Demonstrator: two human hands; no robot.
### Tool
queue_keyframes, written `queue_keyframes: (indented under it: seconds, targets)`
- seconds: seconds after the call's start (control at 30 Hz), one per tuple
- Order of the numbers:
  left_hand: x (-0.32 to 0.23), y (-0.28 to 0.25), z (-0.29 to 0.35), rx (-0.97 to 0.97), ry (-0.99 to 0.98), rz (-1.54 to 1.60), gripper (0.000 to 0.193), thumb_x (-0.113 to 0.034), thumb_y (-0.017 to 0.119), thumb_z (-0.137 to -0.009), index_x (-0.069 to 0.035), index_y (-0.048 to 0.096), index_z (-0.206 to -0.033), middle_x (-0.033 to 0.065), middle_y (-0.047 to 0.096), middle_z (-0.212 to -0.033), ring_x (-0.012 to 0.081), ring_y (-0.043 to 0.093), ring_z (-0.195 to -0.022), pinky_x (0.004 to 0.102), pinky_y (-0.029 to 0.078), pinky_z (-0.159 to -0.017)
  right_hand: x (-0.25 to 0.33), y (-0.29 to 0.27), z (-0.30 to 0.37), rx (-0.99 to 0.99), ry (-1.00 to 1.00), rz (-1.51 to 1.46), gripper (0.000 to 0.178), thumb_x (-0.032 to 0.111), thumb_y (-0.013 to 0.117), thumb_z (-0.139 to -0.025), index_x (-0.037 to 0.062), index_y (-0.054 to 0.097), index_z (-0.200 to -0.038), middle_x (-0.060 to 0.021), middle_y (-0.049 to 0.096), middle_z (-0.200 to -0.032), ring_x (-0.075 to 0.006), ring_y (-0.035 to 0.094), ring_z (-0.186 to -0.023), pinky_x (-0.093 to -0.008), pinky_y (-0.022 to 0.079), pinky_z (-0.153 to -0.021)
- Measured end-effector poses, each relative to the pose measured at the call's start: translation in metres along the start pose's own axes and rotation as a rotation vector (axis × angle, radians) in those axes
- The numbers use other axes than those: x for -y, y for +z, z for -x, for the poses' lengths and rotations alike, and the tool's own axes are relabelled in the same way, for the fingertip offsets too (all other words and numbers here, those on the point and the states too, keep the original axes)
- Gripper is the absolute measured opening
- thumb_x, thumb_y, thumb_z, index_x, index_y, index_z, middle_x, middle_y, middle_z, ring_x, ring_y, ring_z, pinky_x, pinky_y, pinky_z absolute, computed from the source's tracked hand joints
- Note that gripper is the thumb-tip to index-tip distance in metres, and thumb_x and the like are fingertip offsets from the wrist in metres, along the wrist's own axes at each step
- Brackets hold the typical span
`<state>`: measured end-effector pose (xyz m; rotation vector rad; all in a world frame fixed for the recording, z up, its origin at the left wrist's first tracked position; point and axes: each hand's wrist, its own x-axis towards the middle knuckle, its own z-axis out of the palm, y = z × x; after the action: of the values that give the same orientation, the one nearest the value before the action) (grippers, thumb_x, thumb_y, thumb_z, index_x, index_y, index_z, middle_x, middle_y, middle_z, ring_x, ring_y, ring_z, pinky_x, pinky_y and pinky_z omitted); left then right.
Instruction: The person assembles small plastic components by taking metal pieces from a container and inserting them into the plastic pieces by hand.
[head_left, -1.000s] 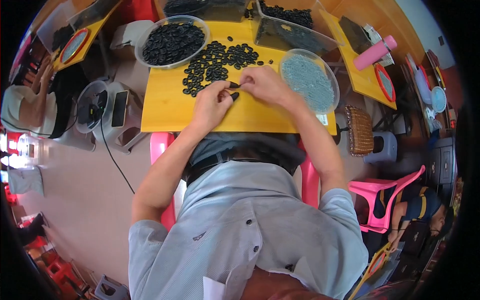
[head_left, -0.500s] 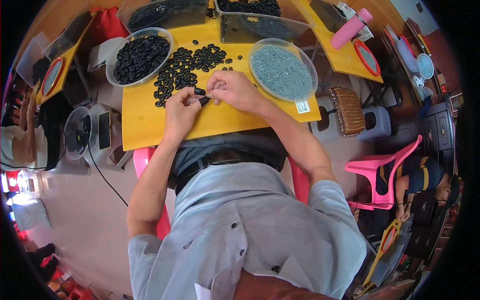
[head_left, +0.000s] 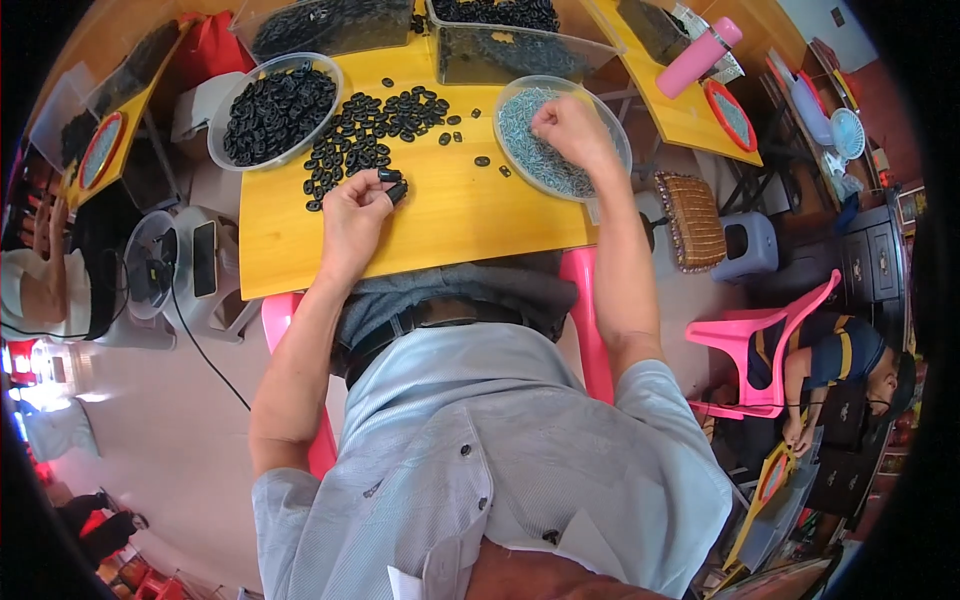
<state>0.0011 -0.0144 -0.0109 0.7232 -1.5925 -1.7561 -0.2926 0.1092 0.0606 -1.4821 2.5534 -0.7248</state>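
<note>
My left hand (head_left: 352,225) is above the near part of the yellow table (head_left: 450,230). Black covers (head_left: 392,184) wrap its thumb and forefinger tips, which are pinched together; anything between them is too small to make out. My right hand (head_left: 575,135) reaches into a clear round tub (head_left: 626,165) of thin grey-blue metal pieces (head_left: 530,150) resembling small screws. Its fingers are drawn together among them, and what they grip is hidden. Small black oval parts with holes (head_left: 345,160) lie spread beyond my left hand. A few stray black parts (head_left: 482,161) lie between the two hands.
At the far left stands a round tub of black parts (head_left: 280,115). Clear bins (head_left: 520,58) with black parts line the table's far edge. A pink bottle (head_left: 700,58) is on another yellow table at right. Co-workers sit at the far left and right.
My right hand has left my left hand and moved right into the tub of metal pieces. My left hand stays nearly in place, its fingertips still pinched.
</note>
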Motion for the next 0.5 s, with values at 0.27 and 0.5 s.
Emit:
queue_keyframes:
  seconds: [0.27, 0.5]
  targets:
    - [0.001, -0.002, 0.000, 0.006, -0.006, -0.003, 0.014, 0.003, 0.062, -0.088, 0.003, 0.067, -0.101, 0.0005, 0.069, -0.085, 0.0031, 0.058, -0.071, 0.0182, 0.047, -0.068, -0.014, 0.001, 0.000, 0.199, 0.080, -0.022, 0.014, 0.013, 0.075, -0.070, 0.0078, 0.073, -0.083, -0.0127, 0.072, -0.082, -0.0289, 0.070, -0.082, -0.0395, 0.052, -0.075]
    - [0.003, -0.002, -0.001, 0.002, -0.002, 0.012, 0.015, 0.004, 0.062, -0.086, 0.002, 0.067, -0.100, -0.0005, 0.069, -0.085, 0.0023, 0.058, -0.071, 0.0176, 0.046, -0.068, -0.016, 0.008, -0.001, 0.184, 0.045, 0.011, 0.012, 0.015, 0.074, -0.072, 0.0086, 0.073, -0.083, -0.0122, 0.072, -0.082, -0.0292, 0.070, -0.083, -0.0399, 0.052, -0.075]
